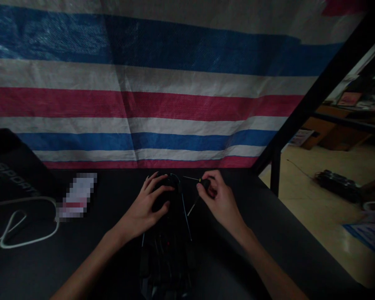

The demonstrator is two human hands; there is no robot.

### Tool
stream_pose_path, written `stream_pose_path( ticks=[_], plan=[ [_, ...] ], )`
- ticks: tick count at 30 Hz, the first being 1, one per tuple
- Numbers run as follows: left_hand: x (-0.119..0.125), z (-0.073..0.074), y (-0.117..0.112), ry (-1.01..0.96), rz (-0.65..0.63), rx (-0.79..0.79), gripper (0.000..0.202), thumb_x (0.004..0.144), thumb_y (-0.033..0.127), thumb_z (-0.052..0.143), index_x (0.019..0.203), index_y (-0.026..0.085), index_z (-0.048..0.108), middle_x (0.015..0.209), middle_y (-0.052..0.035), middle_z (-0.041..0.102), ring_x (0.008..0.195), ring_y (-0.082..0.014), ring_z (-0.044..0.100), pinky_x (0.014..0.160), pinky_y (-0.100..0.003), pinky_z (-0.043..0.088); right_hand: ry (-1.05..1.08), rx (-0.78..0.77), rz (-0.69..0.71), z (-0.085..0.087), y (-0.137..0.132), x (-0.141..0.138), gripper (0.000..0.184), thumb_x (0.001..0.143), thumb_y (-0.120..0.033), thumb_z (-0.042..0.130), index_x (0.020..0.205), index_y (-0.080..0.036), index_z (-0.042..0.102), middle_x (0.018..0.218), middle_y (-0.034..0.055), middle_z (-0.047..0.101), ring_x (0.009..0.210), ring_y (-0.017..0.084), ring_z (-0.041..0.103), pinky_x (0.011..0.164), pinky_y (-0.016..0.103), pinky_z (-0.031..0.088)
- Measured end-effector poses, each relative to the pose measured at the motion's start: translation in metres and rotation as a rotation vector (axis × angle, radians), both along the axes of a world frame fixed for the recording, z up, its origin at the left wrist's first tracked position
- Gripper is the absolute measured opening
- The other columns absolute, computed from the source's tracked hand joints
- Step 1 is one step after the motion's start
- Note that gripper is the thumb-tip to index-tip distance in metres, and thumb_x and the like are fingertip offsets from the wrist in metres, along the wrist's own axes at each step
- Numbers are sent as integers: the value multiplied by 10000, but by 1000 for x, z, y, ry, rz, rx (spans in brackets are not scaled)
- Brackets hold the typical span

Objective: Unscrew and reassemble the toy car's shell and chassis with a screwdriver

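A long black device (168, 266) with dark blocky parts at its sides lies on the black table, its details lost in dim light. My left hand (151, 200) is curled over its far part, fingers spread across the top and thumb on the near side. In my right hand (217, 193) is a screwdriver (192, 178), its dark handle pinched between thumb and fingers and its thin shaft pointing left towards the device. A second thin rod (192, 206) slants down-left from below that hand; where it begins is hidden. A thin bluish wire (185, 216) runs along the device's right side.
A striped plastic sheet (175, 104) hangs behind the table (268, 233). To the left are a dark box (15, 166) marked SPORT, a blurred-out flat item (78, 196) and a white cable (31, 243). Beyond a black frame post (275, 171), a black object (337, 185) lies on the floor.
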State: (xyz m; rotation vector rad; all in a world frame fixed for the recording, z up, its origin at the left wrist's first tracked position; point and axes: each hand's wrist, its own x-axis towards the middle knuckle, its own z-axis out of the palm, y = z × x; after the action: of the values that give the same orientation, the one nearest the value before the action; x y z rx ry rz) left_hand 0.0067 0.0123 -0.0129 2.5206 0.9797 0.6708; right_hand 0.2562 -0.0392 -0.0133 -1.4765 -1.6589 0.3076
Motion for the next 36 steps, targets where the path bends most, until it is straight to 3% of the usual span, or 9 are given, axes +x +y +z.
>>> stream_pose_path(
  ticks=[4, 12, 16, 21, 24, 28, 31, 33, 36],
  plan=[
    [-1, -2, 1, 17, -25, 10, 331, 992, 265, 565, 1312, 306, 637, 1603, -44, 422, 1556, -318, 220, 1267, -596, 183, 100, 215, -60, 11, -14, -8, 87, 972, -331, 577, 997, -249, 562, 663, -70, 444, 541, 108, 429, 516, 228, 342],
    [0, 1, -1, 17, -34, 2, 303, 1014, 286, 545, 1294, 330, 654, 1570, -38, 459, 1523, -308, 293, 1262, -606, 178, 3, 291, 59, 10, -17, -20, 38, 951, -233, 613, 983, -243, 595, 813, -34, 611, 556, 90, 463, 524, 211, 395],
    [-1, 1, -2, 15, -40, 8, 309, 1013, 271, 544, 1300, 327, 645, 1565, -36, 465, 1514, -297, 315, 1271, -595, 164, -186, 322, 91, 24, -15, -21, 21, 969, -231, 613, 975, -226, 594, 888, -8, 683, 650, 108, 575, 629, 235, 451],
    [-2, 0, -2, 11, -50, 6, 319, 1015, 288, 548, 1320, 340, 627, 1576, -20, 454, 1522, -293, 302, 1275, -597, 162, -607, 228, 84, 53, -11, -24, 211, 1032, -373, 542, 907, -226, 626, 729, -11, 680, 659, 174, 629, 670, 315, 437],
    [-3, -2, -2, 10, -50, 1, 312, 1022, 300, 538, 1316, 343, 633, 1577, -23, 451, 1527, -294, 293, 1275, -604, 155, -743, 105, 119, 67, -7, -26, 212, 1042, -356, 518, 957, -214, 651, 754, 20, 689, 692, 211, 660, 654, 331, 446],
    [-4, -2, -2, 3, -49, 1, 344, 1022, 304, 542, 1356, 348, 612, 1580, -37, 442, 1536, -287, 274, 1279, -594, 149, -655, -19, 338, 85, -5, -26, 129, 1016, -254, 548, 1091, -219, 646, 917, 29, 717, 859, 207, 681, 792, 336, 504],
    [-5, -2, -2, 24, -44, -3, 363, 1030, 292, 528, 1382, 352, 595, 1588, -36, 433, 1548, -279, 247, 1282, -589, 133, -555, -16, 468, 92, -4, -24, 194, 964, -152, 562, 1129, -225, 631, 1098, 36, 712, 1038, 194, 654, 959, 345, 485],
    [-4, -2, -3, 28, -44, -7, 368, 1032, 289, 525, 1389, 348, 589, 1591, -39, 430, 1551, -283, 240, 1282, -593, 127, -542, -4, 472, 92, -2, -22, 209, 960, -160, 563, 1143, -233, 632, 1139, 42, 710, 1072, 203, 647, 1002, 375, 472],
    [-4, -2, -4, 6, -43, -11, 382, 1029, 291, 529, 1404, 345, 573, 1592, -40, 432, 1542, -298, 262, 1274, -609, 148, -590, 5, 400, 86, 1, -19, 169, 1017, -283, 534, 1140, -241, 643, 1017, 53, 726, 968, 233, 670, 911, 415, 510]
  ],
)
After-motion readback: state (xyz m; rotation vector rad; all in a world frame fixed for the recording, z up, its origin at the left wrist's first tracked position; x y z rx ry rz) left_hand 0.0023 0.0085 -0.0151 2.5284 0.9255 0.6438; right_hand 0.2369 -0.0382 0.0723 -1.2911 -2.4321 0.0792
